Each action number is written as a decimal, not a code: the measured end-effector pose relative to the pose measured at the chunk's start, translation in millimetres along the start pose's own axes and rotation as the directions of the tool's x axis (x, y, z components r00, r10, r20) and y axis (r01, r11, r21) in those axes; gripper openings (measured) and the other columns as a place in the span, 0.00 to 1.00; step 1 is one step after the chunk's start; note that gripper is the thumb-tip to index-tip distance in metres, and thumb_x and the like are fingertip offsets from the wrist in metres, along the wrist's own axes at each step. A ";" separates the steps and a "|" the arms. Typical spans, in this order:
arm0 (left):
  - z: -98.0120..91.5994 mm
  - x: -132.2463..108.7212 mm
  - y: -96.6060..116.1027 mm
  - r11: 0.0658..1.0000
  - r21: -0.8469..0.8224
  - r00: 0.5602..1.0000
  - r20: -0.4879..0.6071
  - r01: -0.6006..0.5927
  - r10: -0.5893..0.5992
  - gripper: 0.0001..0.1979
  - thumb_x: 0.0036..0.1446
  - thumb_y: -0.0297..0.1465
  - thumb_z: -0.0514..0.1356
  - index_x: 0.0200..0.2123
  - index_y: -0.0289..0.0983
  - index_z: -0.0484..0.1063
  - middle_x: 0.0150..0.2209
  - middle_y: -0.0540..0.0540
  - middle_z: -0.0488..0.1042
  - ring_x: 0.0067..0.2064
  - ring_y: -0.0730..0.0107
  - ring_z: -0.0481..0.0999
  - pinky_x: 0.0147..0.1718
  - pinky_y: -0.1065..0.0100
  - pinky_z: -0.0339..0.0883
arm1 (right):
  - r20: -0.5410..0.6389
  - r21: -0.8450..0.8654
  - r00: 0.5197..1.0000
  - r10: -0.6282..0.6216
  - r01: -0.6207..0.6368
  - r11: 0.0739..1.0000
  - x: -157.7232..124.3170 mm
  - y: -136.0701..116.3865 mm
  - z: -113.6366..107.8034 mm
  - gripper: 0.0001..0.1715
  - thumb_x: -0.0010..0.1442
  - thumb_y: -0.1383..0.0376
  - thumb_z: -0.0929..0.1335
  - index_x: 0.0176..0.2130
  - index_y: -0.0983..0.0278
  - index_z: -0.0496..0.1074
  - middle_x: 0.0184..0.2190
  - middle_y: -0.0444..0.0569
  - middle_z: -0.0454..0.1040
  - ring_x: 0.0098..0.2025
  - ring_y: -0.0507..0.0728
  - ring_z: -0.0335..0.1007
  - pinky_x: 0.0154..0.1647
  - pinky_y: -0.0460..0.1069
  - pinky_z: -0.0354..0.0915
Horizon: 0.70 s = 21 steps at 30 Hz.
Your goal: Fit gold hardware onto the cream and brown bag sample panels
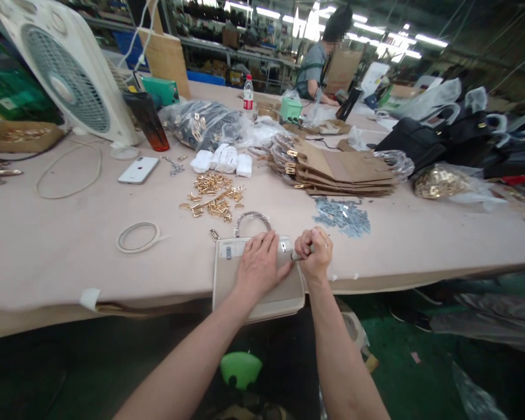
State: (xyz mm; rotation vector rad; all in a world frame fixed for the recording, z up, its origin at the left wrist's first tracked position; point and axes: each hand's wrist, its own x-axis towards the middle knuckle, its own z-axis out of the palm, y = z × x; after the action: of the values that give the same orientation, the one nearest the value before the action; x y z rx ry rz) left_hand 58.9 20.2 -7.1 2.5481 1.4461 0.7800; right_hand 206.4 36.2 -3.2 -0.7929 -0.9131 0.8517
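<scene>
A small beige handbag lies flat at the near edge of the table, its wrapped handle pointing away from me. My left hand rests palm down on the bag's flap, fingers spread. My right hand is closed in a fist round a thin grey tool, whose tip touches the bag's right side by a metal fitting. A heap of gold metal clasps lies just beyond the bag.
Grey metal pieces lie right of the handle. A stack of tan leather pieces, a white phone, a tape loop, a box fan and black bags stand on the table. Another person works at the far end.
</scene>
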 end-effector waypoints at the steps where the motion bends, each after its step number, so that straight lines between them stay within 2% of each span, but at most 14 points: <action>1: 0.4 -0.1 0.0 1.000 -0.007 1.000 -0.004 0.001 -0.001 0.33 0.63 0.46 0.62 0.65 0.35 0.65 0.67 0.35 0.67 0.66 0.45 0.65 0.65 0.46 0.58 | -0.029 -0.020 1.000 -0.004 0.003 1.000 -4.0 0.5 -1.1 0.22 0.66 0.55 0.68 0.25 0.60 0.60 0.16 0.34 0.55 0.14 0.46 0.47 0.15 0.42 0.47; 5: 1.0 -1.3 -1.6 0.997 -0.079 0.999 -0.032 -0.002 -0.001 0.36 0.60 0.42 0.65 0.67 0.34 0.60 0.70 0.35 0.61 0.68 0.45 0.62 0.67 0.46 0.58 | -0.134 -0.122 0.991 -0.026 0.009 0.992 -16.8 6.3 1.2 0.23 0.65 0.53 0.69 0.25 0.60 0.60 0.17 0.35 0.57 0.15 0.47 0.51 0.15 0.43 0.50; 9: -12.3 -5.6 -10.4 0.979 -0.196 0.997 -0.069 -0.058 0.045 0.36 0.59 0.32 0.65 0.68 0.35 0.57 0.70 0.35 0.60 0.70 0.51 0.60 0.68 0.49 0.60 | -0.128 -0.147 0.990 -0.057 0.038 0.988 -20.0 9.8 3.6 0.24 0.66 0.52 0.68 0.25 0.60 0.61 0.17 0.36 0.59 0.15 0.47 0.53 0.15 0.43 0.50; 12: -31.0 -9.4 -26.4 0.978 -0.187 0.991 -0.115 -0.087 0.066 0.29 0.61 0.28 0.63 0.65 0.38 0.62 0.67 0.39 0.65 0.69 0.53 0.62 0.68 0.48 0.60 | -0.119 -0.123 0.991 -0.066 0.052 0.991 -19.4 10.6 2.5 0.24 0.67 0.53 0.68 0.25 0.61 0.62 0.17 0.37 0.59 0.16 0.47 0.54 0.15 0.43 0.49; 15: -42.9 -11.5 -48.4 0.983 -0.144 0.989 -0.116 -0.111 0.095 0.20 0.63 0.30 0.64 0.57 0.41 0.72 0.60 0.42 0.74 0.66 0.52 0.66 0.66 0.46 0.62 | -0.120 -0.122 0.989 -0.085 0.070 0.990 -19.4 10.6 1.9 0.22 0.67 0.53 0.69 0.26 0.61 0.64 0.17 0.37 0.59 0.16 0.48 0.55 0.15 0.42 0.50; 18: -40.8 -12.4 -65.4 0.980 -0.141 0.990 -0.058 -0.137 0.130 0.14 0.64 0.35 0.65 0.52 0.43 0.77 0.57 0.44 0.77 0.62 0.54 0.70 0.63 0.48 0.65 | -0.126 -0.126 0.987 -0.100 0.084 0.988 -21.1 8.7 3.7 0.21 0.67 0.53 0.69 0.27 0.61 0.65 0.18 0.37 0.59 0.16 0.48 0.55 0.15 0.43 0.50; 21: -33.0 -13.6 -70.2 0.985 -0.150 0.996 -0.033 -0.084 0.080 0.11 0.66 0.37 0.63 0.50 0.46 0.79 0.58 0.47 0.77 0.60 0.59 0.73 0.61 0.52 0.65 | -0.122 -0.141 0.987 -0.105 0.087 0.986 -24.3 6.0 7.2 0.21 0.67 0.54 0.68 0.27 0.61 0.65 0.18 0.37 0.61 0.17 0.48 0.55 0.16 0.43 0.50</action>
State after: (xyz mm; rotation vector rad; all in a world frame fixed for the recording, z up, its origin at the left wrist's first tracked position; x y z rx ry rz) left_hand -16.8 41.8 -7.5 2.5047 1.2443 0.9028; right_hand 189.8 19.1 -13.7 -0.9042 -0.8931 0.6513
